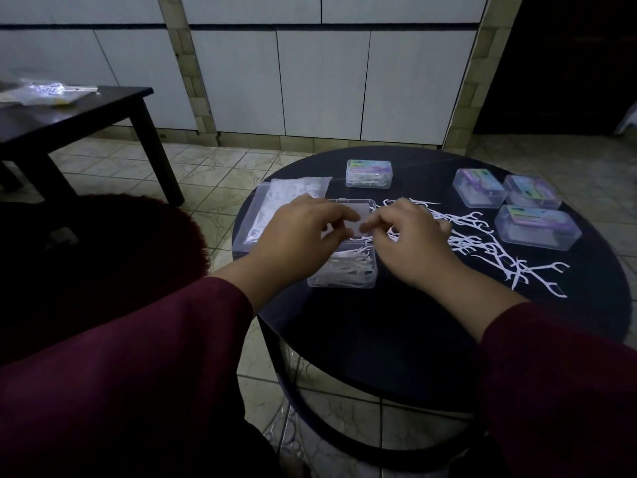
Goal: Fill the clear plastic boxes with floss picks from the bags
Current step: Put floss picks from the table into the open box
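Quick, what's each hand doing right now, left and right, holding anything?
Left hand: fingers curled, pinching the open lid of the clear box.
Right hand: fingers curled at the same lid's edge, apparently pinching it too.

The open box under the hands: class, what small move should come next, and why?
Probably lower the label into the open box and close its lid. Both hands, left and right, pinch a pale card over it, floss picks already fill its base, and the closed boxes all show labels.
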